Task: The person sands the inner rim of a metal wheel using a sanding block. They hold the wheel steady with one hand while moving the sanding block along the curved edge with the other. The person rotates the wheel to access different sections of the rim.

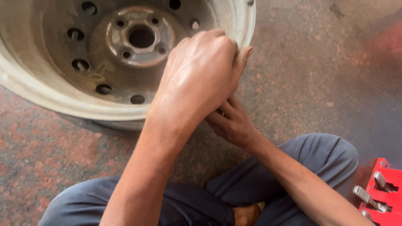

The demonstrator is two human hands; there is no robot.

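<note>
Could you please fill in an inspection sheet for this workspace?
Surface: speckled reddish stone floor, stained and dusty.
Job's things: worn steel wheel rim lying flat, rusty hub with bolt holes; dark tyre edge under it.
Clutter: red tool tray with metal pieces at lower right.
Grips: left hand closed at the rim's near edge; right hand beneath it, fingers curled, what they hold is hidden.
Cables: nothing seen.
Surroundings: the person's crossed legs in grey trousers.

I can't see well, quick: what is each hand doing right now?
Left hand: closed in a fist at the wheel rim; what it grips is hidden.
Right hand: under the left, fingers curled; contents cannot be told.
</note>
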